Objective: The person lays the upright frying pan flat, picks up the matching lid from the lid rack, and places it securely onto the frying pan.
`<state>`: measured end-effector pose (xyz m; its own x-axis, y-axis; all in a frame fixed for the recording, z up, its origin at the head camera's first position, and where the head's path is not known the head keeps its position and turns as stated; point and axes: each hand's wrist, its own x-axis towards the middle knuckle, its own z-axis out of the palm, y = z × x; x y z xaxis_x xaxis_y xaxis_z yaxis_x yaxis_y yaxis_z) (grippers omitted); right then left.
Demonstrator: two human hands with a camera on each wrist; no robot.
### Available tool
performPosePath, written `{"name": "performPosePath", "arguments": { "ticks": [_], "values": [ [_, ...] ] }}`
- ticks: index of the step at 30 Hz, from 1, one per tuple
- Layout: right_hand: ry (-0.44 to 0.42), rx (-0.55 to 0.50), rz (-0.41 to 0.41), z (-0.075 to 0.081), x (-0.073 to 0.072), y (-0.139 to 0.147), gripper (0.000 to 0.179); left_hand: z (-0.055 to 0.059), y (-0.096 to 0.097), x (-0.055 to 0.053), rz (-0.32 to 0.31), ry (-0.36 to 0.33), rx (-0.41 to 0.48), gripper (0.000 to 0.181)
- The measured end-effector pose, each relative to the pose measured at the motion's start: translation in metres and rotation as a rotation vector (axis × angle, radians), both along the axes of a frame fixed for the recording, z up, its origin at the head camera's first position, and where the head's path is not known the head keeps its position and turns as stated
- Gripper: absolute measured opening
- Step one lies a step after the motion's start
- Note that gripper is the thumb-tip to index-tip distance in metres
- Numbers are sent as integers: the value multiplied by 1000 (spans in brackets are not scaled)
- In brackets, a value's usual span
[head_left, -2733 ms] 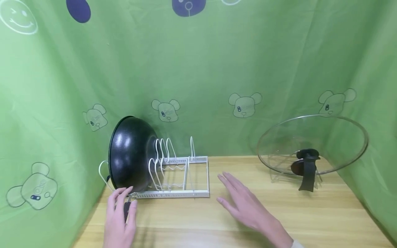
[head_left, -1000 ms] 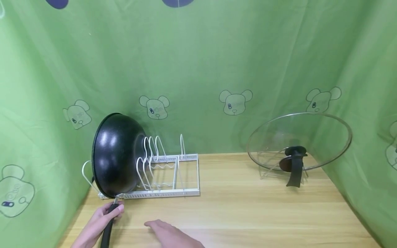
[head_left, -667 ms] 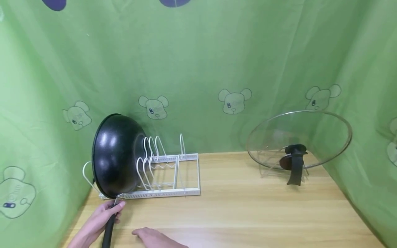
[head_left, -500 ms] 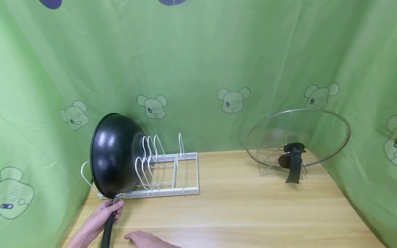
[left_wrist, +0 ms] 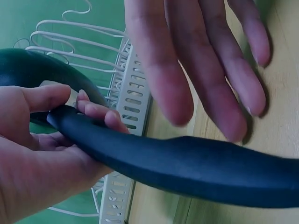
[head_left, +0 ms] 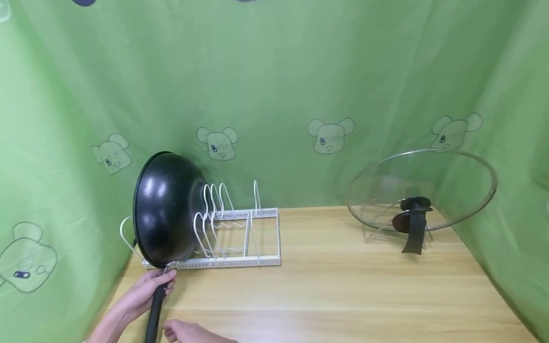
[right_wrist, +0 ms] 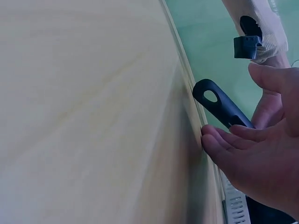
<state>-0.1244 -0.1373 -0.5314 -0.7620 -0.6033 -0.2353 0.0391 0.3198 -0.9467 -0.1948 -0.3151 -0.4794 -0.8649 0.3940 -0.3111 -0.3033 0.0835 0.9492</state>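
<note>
A black wok point(head_left: 169, 209) stands on its side in the left end of a white wire rack point(head_left: 231, 261). Its long black handle point(head_left: 155, 312) points toward me. My left hand point(head_left: 143, 291) grips the handle near the bowl, its thumb lying along the top in the left wrist view. Close to the handle's free end is my right hand point(head_left: 193, 332), holding nothing. In the left wrist view the right hand's fingers point(left_wrist: 205, 79) extend beside the handle without visibly gripping it. The right wrist view shows the handle's end point(right_wrist: 212, 95) just beyond the right fingertips.
A glass lid point(head_left: 454, 190) with a black knob leans in a small wire stand point(head_left: 377, 233) at the back right. Several wire dividers point(head_left: 214, 200) rise from the rack. The wooden table point(head_left: 343, 286) meets green curtains point(head_left: 279, 95) at the back and sides.
My left hand has come to grip the wok's handle. My right hand has moved left and down, toward the handle's end. The camera view has shifted slightly; wok, rack and lid stay put.
</note>
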Motion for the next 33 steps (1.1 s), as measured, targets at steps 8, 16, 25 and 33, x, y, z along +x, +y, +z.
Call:
{"name": "performPosePath", "arguments": {
  "ticks": [8,16,25,33],
  "values": [
    [37,-200,86,-4,-9,-3,32,0,-10,-7,-84,4,61,17],
    [-119,-302,-4,-2,-7,-11,34,-2,-12,-9,-123,9,114,17],
    [-179,-392,-143,-3,-7,-22,12,-11,-16,-8,-119,-52,181,17],
    [-280,-450,-209,-5,-11,-35,3,-10,-20,-10,-173,-64,219,16]
  ]
}}
